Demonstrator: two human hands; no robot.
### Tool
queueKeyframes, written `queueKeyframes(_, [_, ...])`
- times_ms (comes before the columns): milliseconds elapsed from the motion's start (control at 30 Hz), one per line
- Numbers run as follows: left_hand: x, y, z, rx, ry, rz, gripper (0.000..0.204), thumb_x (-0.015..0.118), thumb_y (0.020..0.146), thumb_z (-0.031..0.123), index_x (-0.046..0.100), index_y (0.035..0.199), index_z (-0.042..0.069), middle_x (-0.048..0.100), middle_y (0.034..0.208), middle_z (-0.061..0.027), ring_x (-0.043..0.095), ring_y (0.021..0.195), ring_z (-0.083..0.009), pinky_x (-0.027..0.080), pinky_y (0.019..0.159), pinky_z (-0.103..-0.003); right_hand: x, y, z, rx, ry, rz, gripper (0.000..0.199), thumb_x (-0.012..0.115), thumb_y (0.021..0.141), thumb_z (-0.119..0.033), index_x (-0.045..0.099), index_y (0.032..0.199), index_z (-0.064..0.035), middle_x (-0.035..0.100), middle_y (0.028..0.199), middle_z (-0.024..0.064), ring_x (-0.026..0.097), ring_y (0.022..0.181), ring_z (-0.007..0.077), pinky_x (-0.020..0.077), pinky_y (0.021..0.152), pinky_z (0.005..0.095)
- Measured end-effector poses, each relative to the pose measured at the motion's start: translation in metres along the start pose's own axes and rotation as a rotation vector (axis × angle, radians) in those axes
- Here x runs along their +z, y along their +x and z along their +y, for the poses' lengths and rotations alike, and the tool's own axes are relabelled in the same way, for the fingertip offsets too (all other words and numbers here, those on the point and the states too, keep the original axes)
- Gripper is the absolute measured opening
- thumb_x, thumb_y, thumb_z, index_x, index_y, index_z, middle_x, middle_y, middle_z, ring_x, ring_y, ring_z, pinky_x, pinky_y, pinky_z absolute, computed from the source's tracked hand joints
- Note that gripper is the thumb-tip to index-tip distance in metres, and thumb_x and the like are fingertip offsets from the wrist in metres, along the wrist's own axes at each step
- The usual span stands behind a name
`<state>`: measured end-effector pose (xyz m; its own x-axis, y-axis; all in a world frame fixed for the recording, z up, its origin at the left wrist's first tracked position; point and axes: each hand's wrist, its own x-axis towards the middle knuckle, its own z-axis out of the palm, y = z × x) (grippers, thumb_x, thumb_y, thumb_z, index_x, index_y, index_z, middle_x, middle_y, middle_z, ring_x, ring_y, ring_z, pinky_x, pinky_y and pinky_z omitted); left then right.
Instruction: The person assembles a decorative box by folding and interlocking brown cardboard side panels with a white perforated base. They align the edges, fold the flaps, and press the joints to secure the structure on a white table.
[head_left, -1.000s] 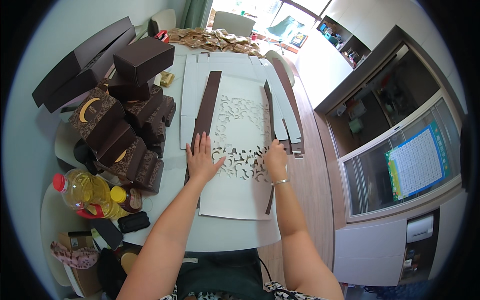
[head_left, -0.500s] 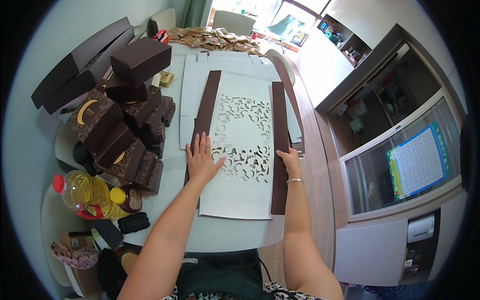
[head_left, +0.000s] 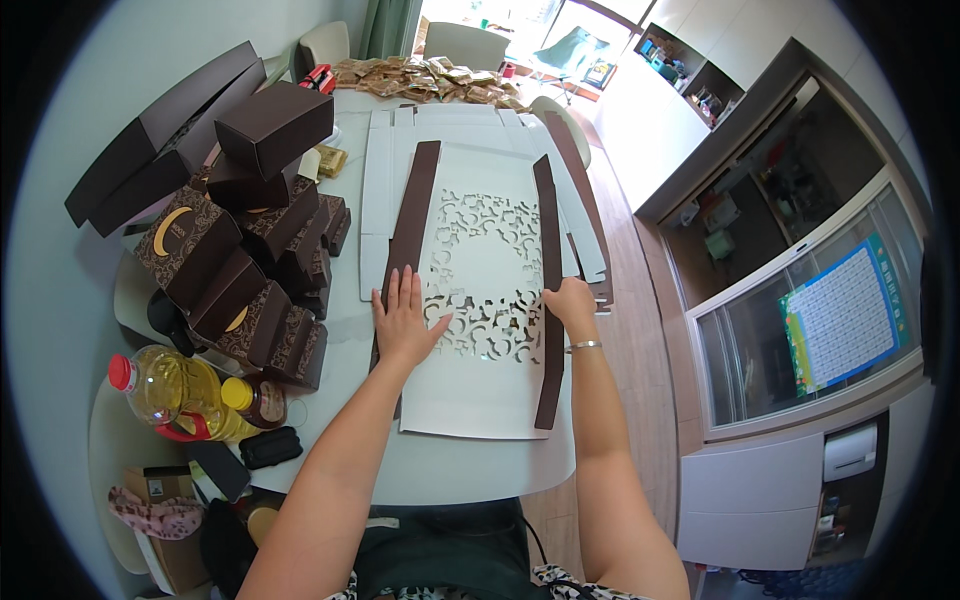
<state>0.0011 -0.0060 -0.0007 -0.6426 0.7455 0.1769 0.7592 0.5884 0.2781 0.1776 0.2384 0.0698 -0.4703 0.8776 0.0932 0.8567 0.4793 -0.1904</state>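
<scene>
A long white cardboard sheet (head_left: pixel 470 395) with scroll-shaped cut-outs lies lengthwise before me, with a dark brown flap folded up along each long side. My left hand (head_left: pixel 405 325) lies flat, fingers spread, over the left brown flap (head_left: pixel 413 210) and the sheet's margin. At the opposite side my right hand (head_left: pixel 573 308) pinches the right brown flap (head_left: pixel 548 375) near its middle, thumb on the inner edge and the other fingers curled out of sight. That flap bends inward over the sheet's edge. More flat white cardboard (head_left: pixel 380 185) lies beneath.
Brown patterned boxes (head_left: pixel 195 230) are piled at the left. Nearer stand an oil bottle (head_left: pixel 165 385), a yellow-lidded jar (head_left: pixel 265 402) and a black case (head_left: pixel 270 447). Many small golden packets (head_left: pixel 430 78) cover the table's far end. A glazed sliding door (head_left: pixel 810 310) is at the right.
My right hand has moved slightly left and up, tipping the right flap inward over the sheet. My left hand has stayed in place.
</scene>
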Motion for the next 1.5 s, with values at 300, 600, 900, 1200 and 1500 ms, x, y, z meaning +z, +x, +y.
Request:
queueKeyframes(300, [0.004, 0.001, 0.001, 0.016, -0.009, 0.005, 0.098, 0.048, 0.091, 0.068, 0.02, 0.158, 0.002, 0.013, 0.167, -0.0083, 0.005, 0.155, -0.0238, 0.004, 0.123, -0.055, 0.015, 0.043, -0.003, -0.035, 0.002, 0.015, 0.03, 0.072, 0.078, -0.025, 0.068, 0.088, 0.0034, 0.071, 0.094, 0.0246, 0.069, 0.091, 0.0423, 0.0568, 0.08, 0.0482])
queueKeyframes(600, [0.007, 0.001, -0.001, 0.015, -0.02, 0.027, 0.098, 0.05, 0.091, 0.067, 0.021, 0.157, 0.001, 0.013, 0.167, -0.0088, 0.004, 0.155, -0.0245, 0.005, 0.123, -0.056, 0.013, 0.034, -0.001, 0.015, 0.044, 0.081, 0.056, 0.078, 0.076, -0.027, 0.057, 0.118, 0.0026, 0.071, 0.101, 0.0237, 0.07, 0.092, 0.0406, 0.0582, 0.079, 0.0467])
queueKeyframes(900, [0.006, 0.0, -0.001, 0.013, -0.007, 0.026, 0.099, 0.05, 0.091, 0.068, 0.02, 0.158, 0.002, 0.012, 0.167, -0.0085, 0.003, 0.155, -0.0241, 0.003, 0.123, -0.055, 0.005, 0.006, -0.013, -0.177, -0.168, 0.258, 0.059, 0.077, 0.078, -0.025, 0.045, 0.124, -0.0068, 0.054, 0.113, 0.0192, 0.07, 0.078, 0.0361, 0.0578, 0.061, 0.0468])
queueKeyframes(1200, [0.005, 0.001, -0.001, 0.012, -0.013, 0.016, 0.098, 0.048, 0.091, 0.068, 0.02, 0.158, 0.002, 0.013, 0.167, -0.0084, 0.004, 0.155, -0.0244, 0.002, 0.123, -0.055, 0.023, 0.006, -0.016, -0.176, -0.32, 0.296, 0.042, 0.078, 0.078, -0.025, 0.051, 0.104, -0.0057, 0.05, 0.117, 0.0187, 0.069, 0.081, 0.0345, 0.0603, 0.058, 0.0384])
queueKeyframes(1500, [0.003, -0.001, -0.002, 0.009, -0.025, 0.011, 0.098, 0.049, 0.091, 0.068, 0.019, 0.158, 0.002, 0.013, 0.167, -0.0083, 0.004, 0.155, -0.0243, 0.002, 0.123, -0.055, 0.029, 0.013, 0.0, -0.233, -0.264, 0.275, 0.027, 0.072, 0.084, -0.018, 0.056, 0.099, -0.0007, 0.053, 0.114, 0.0184, 0.07, 0.088, 0.0385, 0.0606, 0.07, 0.0414])
